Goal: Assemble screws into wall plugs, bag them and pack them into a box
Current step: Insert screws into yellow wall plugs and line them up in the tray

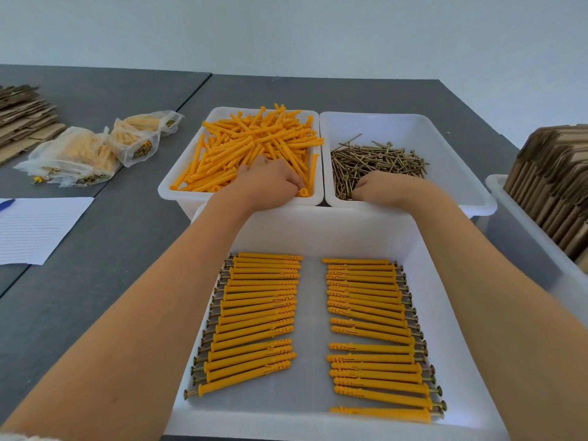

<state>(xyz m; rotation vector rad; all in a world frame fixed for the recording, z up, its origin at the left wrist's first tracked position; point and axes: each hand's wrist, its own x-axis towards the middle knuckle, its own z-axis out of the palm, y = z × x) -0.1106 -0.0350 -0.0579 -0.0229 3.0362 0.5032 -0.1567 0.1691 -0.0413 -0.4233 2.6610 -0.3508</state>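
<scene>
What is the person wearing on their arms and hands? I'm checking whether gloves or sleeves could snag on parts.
Both forearms are bare, with no gloves, rings, watch or bracelet showing on the left hand or right hand. Only a fuzzy pale cuff or hem edge shows at the picture's bottom left corner.

Both forearms were bare from the wrists back to the lower edge of the view, with no watch, band or ring visible on either. The left hand and the right hand wore no gloves. At the bottom left corner of the view, a small strip of pale, fuzzy knit fabric showed beside the left arm; whether it was a pushed-up sleeve could not be told.
</scene>
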